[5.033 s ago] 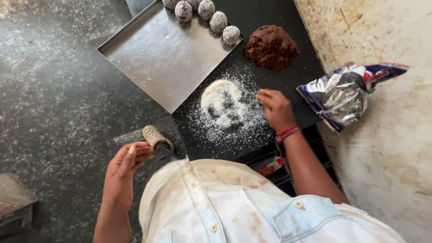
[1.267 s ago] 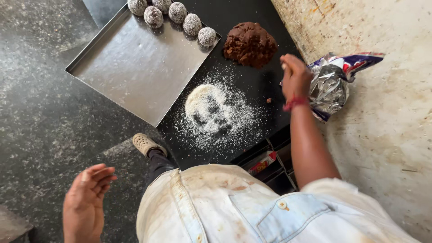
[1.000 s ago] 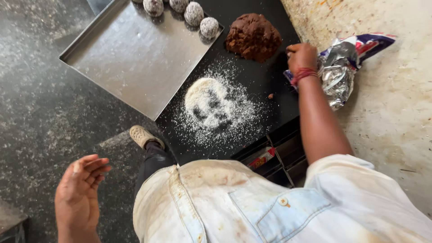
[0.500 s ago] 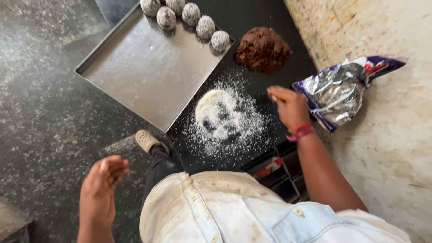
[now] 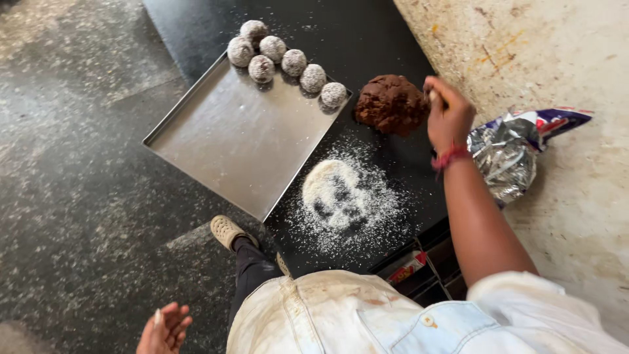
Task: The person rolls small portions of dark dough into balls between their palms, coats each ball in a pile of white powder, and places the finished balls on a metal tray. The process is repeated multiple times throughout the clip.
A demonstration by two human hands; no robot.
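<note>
Head view: right hand (image 5: 449,118), fingers curled in a pinching grip, has moved up from the foil bag (image 5: 514,154) to the brown dough mound (image 5: 392,103), upper centre; left hand (image 5: 164,328) hangs open, empty, lower left.

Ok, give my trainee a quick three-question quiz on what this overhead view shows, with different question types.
1. True or false: the right hand is at the brown dough mound.
2. How many coated balls sit on the metal tray?
A) four B) seven C) ten
3. Fill in: the foil bag lies to the ____ of the white powder pile in the picture.

Key:
1. True; it reaches the mound's right edge, fingers curled, while the left hand hangs open low over the floor.
2. B, seven, clustered along the tray's far corner.
3. Right, beyond the right forearm.
</note>
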